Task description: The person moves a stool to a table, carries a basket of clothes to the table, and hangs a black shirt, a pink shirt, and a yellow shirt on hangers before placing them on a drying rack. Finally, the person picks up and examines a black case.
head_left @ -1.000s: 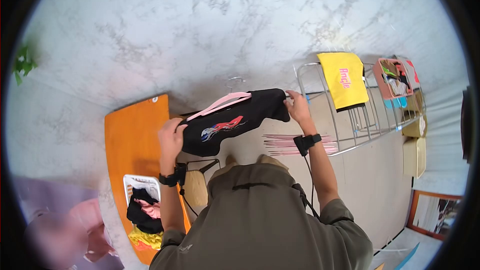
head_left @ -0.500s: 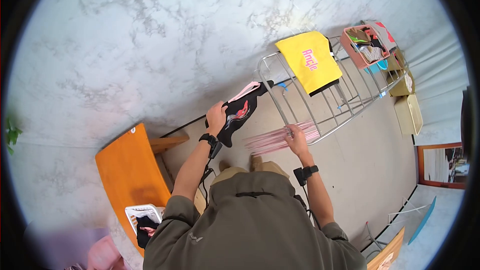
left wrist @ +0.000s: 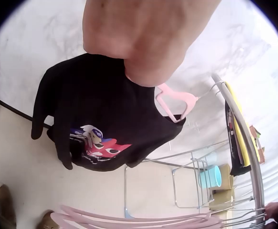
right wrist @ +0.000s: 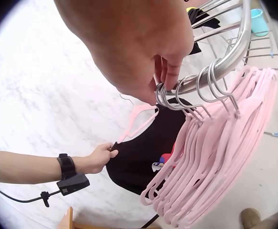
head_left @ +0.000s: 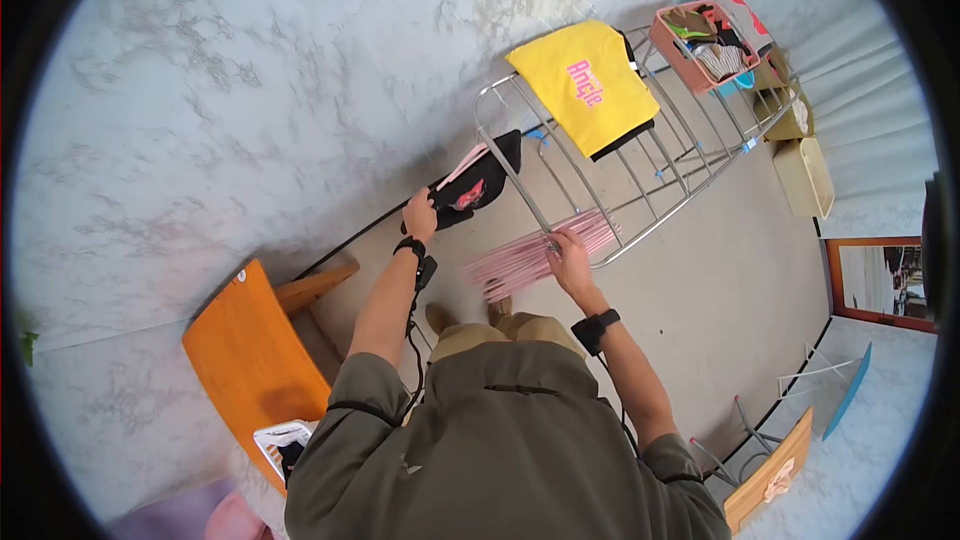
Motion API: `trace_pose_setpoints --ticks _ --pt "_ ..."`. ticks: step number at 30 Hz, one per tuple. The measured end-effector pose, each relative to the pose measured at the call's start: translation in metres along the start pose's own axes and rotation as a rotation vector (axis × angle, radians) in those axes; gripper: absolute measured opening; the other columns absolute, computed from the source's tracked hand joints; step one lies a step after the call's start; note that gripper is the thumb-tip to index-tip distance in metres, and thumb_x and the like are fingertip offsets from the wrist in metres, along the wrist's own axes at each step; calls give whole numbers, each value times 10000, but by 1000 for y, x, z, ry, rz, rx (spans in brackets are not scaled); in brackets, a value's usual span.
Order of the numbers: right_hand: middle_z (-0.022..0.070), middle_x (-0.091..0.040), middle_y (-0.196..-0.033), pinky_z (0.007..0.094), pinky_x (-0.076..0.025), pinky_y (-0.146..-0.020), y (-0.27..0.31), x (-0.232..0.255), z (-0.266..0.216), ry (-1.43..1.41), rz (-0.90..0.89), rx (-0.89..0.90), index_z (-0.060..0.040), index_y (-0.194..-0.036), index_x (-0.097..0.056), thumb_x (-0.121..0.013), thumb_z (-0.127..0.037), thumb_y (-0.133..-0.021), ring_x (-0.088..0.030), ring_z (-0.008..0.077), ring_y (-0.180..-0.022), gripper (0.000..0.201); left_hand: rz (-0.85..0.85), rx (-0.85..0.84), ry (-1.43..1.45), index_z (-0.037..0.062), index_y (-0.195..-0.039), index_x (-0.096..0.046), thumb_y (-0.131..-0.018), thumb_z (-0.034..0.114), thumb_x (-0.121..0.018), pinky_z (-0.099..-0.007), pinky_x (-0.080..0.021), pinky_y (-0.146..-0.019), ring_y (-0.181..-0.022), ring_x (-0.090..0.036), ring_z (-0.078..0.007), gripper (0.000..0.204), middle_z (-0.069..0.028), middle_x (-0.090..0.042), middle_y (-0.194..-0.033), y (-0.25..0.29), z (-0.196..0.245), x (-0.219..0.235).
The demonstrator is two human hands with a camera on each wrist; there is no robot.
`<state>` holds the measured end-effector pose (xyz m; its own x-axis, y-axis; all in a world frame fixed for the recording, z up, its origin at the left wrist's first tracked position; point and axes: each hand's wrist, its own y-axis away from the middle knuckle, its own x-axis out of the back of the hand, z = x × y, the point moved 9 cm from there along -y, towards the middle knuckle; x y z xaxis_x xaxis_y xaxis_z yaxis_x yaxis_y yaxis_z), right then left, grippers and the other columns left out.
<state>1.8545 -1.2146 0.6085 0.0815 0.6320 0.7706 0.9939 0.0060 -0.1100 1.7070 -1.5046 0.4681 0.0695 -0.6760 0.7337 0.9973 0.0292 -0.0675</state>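
Note:
A black T-shirt [head_left: 495,175] with a red and blue print hangs spread on a pink hanger [right wrist: 132,118]. My left hand [head_left: 420,215] grips the shirt at one shoulder, holding it up beside the wall. In the left wrist view the hanger's hook points towards the rail of the metal drying rack [left wrist: 244,138]. My right hand [head_left: 570,265] is at the rack's near end, its fingertips pinching the wire hooks of several pink hangers [right wrist: 210,143] bunched on the rail.
A yellow shirt [head_left: 590,85] lies over the rack, with a pink basket [head_left: 690,65] of clothes further along. To the left stands an orange table [head_left: 250,360] bearing a white basket [head_left: 283,435]. A cream bin [head_left: 805,175] stands by the curtain.
My right hand has left the black T-shirt and moved to the hanger hooks on the rack. The left hand has carried the shirt right towards the rack, and the view has turned right.

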Motion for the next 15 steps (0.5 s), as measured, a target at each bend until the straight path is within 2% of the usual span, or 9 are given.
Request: trace_pose_setpoints --ticks 3,5,6,7,9,11,13,14,15 --pt "191 -593 -998 401 -470 -823 -7 0 9 -44 -45 -123 29 -937 -614 -644 -23 -733 -567 367 -942 213 -68 61 -14 38 -943 -545 -747 -5 -596 -464 -451 -754 -954 -576 -381 207 -183 -617 -936 -3 -2 -10" --pt "187 -593 -952 398 -483 -762 -7 4 4 -41 -17 -126 31 -890 -610 -623 17 -726 -575 364 -884 165 36 126 -138 49 -954 -529 -737 9 -613 -443 -440 -799 -995 -543 -383 236 -192 -571 -946 1 6 1" --pt "187 -593 -952 398 -483 -762 -5 2 8 -42 -27 -132 31 -890 -610 -623 17 -726 -575 364 -884 165 190 30 -186 60 -976 -513 -742 33 -618 -426 -422 -834 -1018 -508 -383 258 -198 -524 -952 6 24 15" --pt "184 -593 -963 389 -494 -749 -5 3 8 -59 6 -91 30 -895 -613 -616 32 -724 -577 360 -883 171 184 37 -190 60 -976 -513 -742 33 -618 -426 -422 -834 -1018 -508 -383 258 -198 -524 -952 13 29 11" --pt "182 -593 -974 381 -505 -735 -5 3 7 -81 38 -50 29 -901 -616 -609 46 -722 -579 356 -882 180 115 -209 29 36 -905 -523 -761 63 -609 -438 -439 -785 -930 -548 -369 170 -195 -555 -899 29 60 0" --pt "173 -592 -998 355 -524 -712 -3 5 9 -144 55 -76 27 -927 -624 -600 64 -724 -590 340 -867 207 -318 -277 287 5 -889 -563 -809 105 -580 -449 -459 -761 -856 -577 -374 130 -200 -598 -873 62 50 -76" --pt "158 -592 -991 334 -520 -694 -2 4 11 -137 75 -63 26 -946 -625 -610 67 -717 -596 298 -820 232 -585 -125 316 -17 -919 -604 -849 134 -553 -456 -470 -761 -831 -592 -390 175 -216 -628 -889 103 54 -106" --pt "142 -591 -985 313 -517 -677 -1 5 12 -128 95 -49 25 -964 -627 -620 70 -711 -602 256 -773 258 -585 -123 315 -17 -919 -604 -849 134 -553 -456 -470 -761 -831 -592 -390 175 -216 -628 -889 113 55 -109" --pt "142 -591 -985 313 -517 -677 -2 6 9 -128 95 -49 25 -964 -627 -620 70 -711 -602 256 -773 258 -599 -139 280 -18 -969 -604 -857 132 -549 -448 -470 -771 -856 -592 -397 195 -229 -627 -924 121 47 -125"
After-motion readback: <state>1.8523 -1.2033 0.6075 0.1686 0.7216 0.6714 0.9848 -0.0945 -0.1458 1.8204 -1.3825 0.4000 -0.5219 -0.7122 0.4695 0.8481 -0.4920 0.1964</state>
